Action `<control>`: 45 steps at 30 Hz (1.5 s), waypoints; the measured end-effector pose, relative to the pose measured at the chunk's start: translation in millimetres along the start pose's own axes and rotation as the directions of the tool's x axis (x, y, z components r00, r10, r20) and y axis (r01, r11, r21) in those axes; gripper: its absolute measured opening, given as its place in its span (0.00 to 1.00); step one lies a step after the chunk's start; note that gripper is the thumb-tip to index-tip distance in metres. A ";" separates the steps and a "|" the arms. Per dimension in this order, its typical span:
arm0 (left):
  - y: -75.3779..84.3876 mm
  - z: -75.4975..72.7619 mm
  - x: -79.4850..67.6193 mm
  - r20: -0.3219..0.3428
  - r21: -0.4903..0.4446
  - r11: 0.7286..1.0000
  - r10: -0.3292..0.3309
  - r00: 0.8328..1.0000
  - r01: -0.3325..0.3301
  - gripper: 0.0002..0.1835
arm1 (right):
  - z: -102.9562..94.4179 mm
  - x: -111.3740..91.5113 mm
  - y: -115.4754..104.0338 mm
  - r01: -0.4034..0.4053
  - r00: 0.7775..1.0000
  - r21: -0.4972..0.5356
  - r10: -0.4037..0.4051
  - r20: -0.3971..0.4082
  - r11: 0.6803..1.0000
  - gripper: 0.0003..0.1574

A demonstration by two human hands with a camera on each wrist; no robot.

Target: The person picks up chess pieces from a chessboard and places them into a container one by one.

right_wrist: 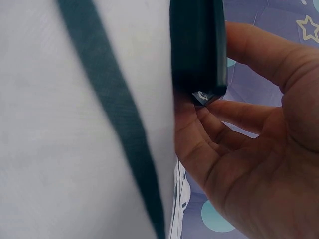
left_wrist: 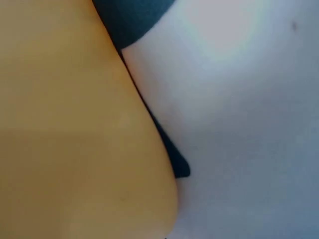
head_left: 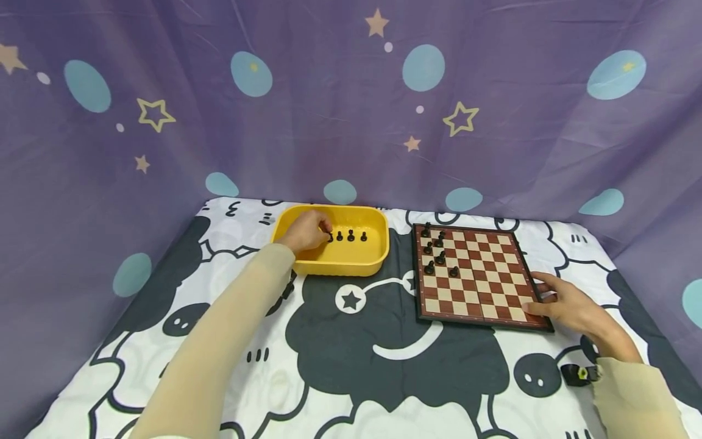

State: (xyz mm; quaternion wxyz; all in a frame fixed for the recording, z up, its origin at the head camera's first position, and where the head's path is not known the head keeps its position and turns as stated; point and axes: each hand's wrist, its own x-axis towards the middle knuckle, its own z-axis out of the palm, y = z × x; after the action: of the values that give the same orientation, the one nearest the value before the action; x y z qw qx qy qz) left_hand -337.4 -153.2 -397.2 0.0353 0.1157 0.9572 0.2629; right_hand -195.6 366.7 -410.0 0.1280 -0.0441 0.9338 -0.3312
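Left hand [head_left: 307,231] inside yellow tray [head_left: 340,268], fingers bent at a black chess piece [head_left: 330,238]; cannot tell if pinched. Three more pieces [head_left: 351,236] alongside. Farther right, chessboard [head_left: 488,280], black chessmen [head_left: 429,268] along left side; right hand [head_left: 570,308] grips its right edge, near corner.
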 end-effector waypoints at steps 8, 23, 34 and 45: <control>2.3 2.0 1.9 0.020 0.016 1.000 -0.001 1.000 0.000 0.05 | 0.3 -1.0 0.2 -0.007 1.000 0.013 0.007 0.001 1.000 0.59; 1.1 3.6 5.4 0.006 0.060 0.998 -0.017 1.000 0.016 0.06 | -0.3 0.4 -0.6 -0.012 1.000 0.002 0.012 0.002 1.000 0.59; -1.7 3.2 3.5 0.013 0.070 0.998 0.006 1.000 -0.007 0.10 | -0.6 -0.2 -0.3 -0.010 1.000 0.001 0.010 0.006 1.000 0.58; -2.4 -9.5 -9.8 0.000 0.093 0.995 0.045 0.999 -0.044 0.11 | -0.2 -1.0 -2.6 -0.008 1.000 0.014 0.008 0.010 1.000 0.59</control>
State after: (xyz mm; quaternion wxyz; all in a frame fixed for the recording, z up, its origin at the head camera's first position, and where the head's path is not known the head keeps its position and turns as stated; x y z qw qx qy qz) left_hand -329.7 -162.3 -390.2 0.0229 0.1382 0.9656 0.2189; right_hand -194.7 365.0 -408.0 0.1343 -0.0411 0.9310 -0.3368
